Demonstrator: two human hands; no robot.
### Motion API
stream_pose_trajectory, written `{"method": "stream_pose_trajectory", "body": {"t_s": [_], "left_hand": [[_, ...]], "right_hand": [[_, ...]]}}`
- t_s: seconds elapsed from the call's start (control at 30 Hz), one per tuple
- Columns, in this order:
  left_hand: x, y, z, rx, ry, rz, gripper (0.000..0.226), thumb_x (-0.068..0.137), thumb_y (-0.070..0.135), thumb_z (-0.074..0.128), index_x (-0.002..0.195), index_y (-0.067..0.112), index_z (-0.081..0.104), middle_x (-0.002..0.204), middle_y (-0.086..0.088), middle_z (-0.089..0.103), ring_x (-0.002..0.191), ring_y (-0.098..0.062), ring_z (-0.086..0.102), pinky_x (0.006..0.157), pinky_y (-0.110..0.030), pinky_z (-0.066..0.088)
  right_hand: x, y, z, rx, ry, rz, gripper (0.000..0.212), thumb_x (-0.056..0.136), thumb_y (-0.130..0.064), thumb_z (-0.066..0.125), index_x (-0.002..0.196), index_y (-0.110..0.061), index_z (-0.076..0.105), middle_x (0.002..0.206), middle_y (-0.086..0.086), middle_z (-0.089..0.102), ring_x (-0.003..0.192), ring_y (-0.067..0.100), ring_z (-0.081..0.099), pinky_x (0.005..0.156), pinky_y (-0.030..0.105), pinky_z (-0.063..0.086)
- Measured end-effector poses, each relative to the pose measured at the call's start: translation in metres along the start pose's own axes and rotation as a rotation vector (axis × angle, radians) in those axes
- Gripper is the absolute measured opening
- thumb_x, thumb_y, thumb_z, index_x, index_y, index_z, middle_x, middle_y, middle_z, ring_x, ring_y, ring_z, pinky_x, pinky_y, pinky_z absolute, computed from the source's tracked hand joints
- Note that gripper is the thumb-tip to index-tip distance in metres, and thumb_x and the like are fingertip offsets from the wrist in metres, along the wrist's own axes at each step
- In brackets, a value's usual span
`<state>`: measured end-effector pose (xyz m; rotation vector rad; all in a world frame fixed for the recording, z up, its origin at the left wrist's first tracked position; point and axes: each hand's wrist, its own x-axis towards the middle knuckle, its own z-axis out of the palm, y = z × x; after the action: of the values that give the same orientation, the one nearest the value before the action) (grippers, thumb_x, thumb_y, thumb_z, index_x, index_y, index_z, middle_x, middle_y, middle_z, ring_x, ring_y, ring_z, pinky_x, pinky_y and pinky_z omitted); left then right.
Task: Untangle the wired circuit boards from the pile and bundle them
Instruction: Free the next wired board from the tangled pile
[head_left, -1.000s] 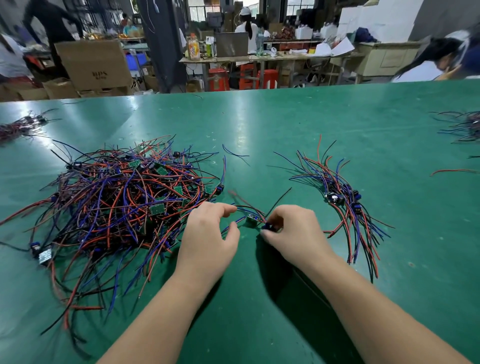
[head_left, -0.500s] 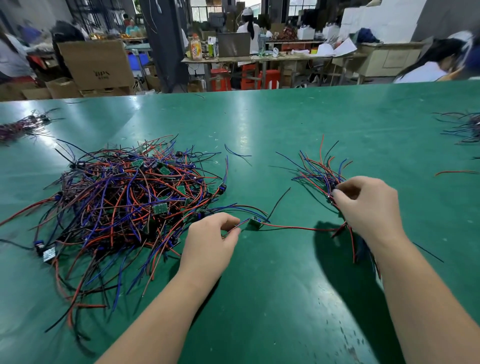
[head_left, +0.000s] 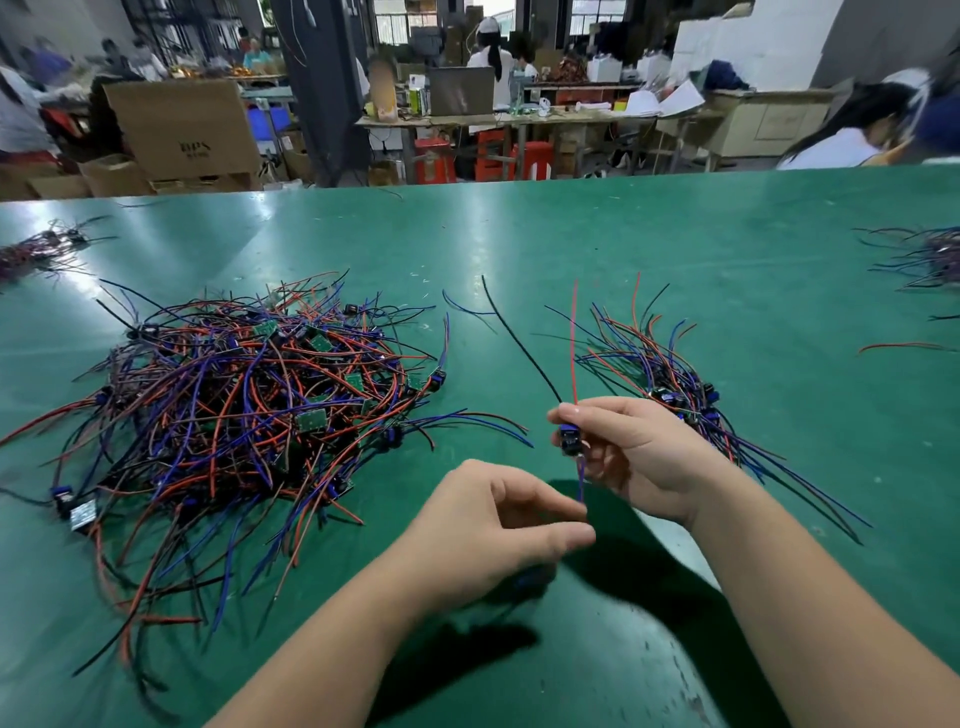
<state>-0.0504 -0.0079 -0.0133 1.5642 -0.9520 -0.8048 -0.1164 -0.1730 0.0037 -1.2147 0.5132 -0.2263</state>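
Circuit board (head_left: 570, 440) held up between both hands
The right hand (head_left: 639, 457) grips it above the green table (head_left: 519, 234); the left hand (head_left: 498, 535), nearer, pinches its hanging blue wire (head_left: 581, 483). The tangled pile (head_left: 244, 410) lies left, the bundle (head_left: 670, 374) right.

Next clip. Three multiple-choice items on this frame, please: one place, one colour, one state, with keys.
1. The big pile lies: A) on the person's left B) on their right C) in a box.
2. The wire between left hand and right hand is: A) white B) blue C) yellow.
3. The right hand: A) lies flat B) hangs empty C) grips a board.
Key: 1A, it sits beside the left hand; 2B, a blue strand runs from board to left hand; 3C, it curls round the board.
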Motion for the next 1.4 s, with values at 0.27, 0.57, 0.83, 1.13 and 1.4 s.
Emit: {"method": "stream_pose_trajectory", "body": {"t_s": [0.27, 0.57, 0.83, 1.13, 1.4], "left_hand": [[0.007, 0.010, -0.008, -0.544, 0.188, -0.251, 0.033, 0.060, 0.032, 0.076, 0.080, 0.006, 0.071, 0.079, -0.013, 0.073, 0.062, -0.016, 0.069, 0.054, -0.023, 0.054], [0.008, 0.003, -0.004, -0.506, 0.240, -0.286, 0.015, 0.060, 0.017, 0.077, 0.071, 0.007, 0.074, 0.068, -0.010, 0.070, 0.055, -0.013, 0.065, 0.049, -0.021, 0.052], [0.001, 0.009, -0.006, -0.377, -0.113, -0.366, 0.010, 0.082, 0.003, 0.067, 0.076, 0.009, 0.071, 0.071, -0.011, 0.070, 0.059, -0.015, 0.068, 0.051, -0.019, 0.052], [-0.007, 0.011, -0.010, -0.403, -0.298, -0.284, 0.015, 0.086, 0.008, 0.065, 0.094, 0.015, 0.075, 0.076, -0.002, 0.066, 0.067, -0.014, 0.065, 0.066, -0.023, 0.055], [0.009, 0.016, -0.020, -0.954, 0.335, 0.143, 0.034, 0.035, 0.018, 0.091, 0.060, 0.018, 0.068, 0.066, -0.003, 0.068, 0.055, -0.009, 0.065, 0.057, -0.019, 0.055]], "right_hand": [[-0.008, 0.005, 0.007, -0.037, -0.251, 0.031, 0.009, 0.066, -0.018, 0.071, 0.069, -0.009, 0.073, 0.061, 0.003, 0.065, 0.048, 0.006, 0.057, 0.047, 0.013, 0.048], [-0.001, 0.013, 0.012, -0.224, -0.056, -0.055, 0.016, 0.068, -0.012, 0.077, 0.061, -0.009, 0.064, 0.053, 0.003, 0.057, 0.043, 0.007, 0.046, 0.041, 0.014, 0.037], [0.004, -0.005, -0.015, -0.004, 0.199, -0.118, 0.005, 0.079, 0.002, 0.067, 0.075, -0.001, 0.065, 0.054, 0.001, 0.062, 0.045, 0.006, 0.057, 0.044, 0.011, 0.045], [0.013, -0.008, -0.023, 0.299, 0.360, -0.126, 0.027, 0.093, -0.027, 0.058, 0.078, -0.005, 0.062, 0.051, 0.001, 0.062, 0.044, 0.007, 0.059, 0.042, 0.013, 0.047], [-0.001, 0.005, -0.006, -0.076, -0.120, 0.127, 0.013, 0.080, -0.007, 0.064, 0.091, -0.004, 0.070, 0.065, 0.007, 0.065, 0.046, 0.008, 0.057, 0.045, 0.013, 0.046]]}}
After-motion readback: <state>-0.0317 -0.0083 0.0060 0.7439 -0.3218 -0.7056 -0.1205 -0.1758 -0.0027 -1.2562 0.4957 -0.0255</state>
